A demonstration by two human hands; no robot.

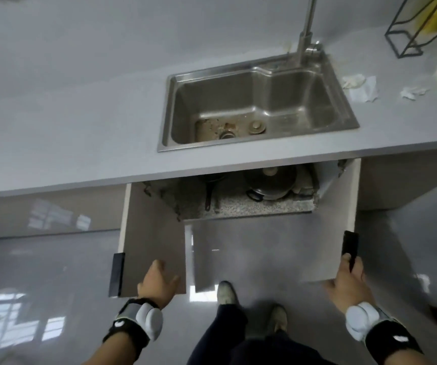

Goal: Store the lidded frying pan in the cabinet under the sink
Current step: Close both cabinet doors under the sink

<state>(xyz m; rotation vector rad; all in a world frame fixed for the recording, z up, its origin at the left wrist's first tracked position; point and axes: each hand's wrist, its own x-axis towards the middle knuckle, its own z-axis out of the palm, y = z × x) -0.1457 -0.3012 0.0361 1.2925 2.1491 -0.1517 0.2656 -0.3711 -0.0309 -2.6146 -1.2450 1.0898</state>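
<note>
Both cabinet doors under the sink swung wide open toward the lower frame. Left hand, lower left of centre, laid flat against the inner face of the left door, fingers spread apart, nothing gripped. Right hand, lower right, closed on the black handle at the edge of the right door. Lidded frying pan seated inside the cabinet at centre frame, right portion of the speckled floor, lid on. Second dark pan just left of it, handle pointing toward the lower frame. Crumpled paper on the countertop, upper right.
</note>
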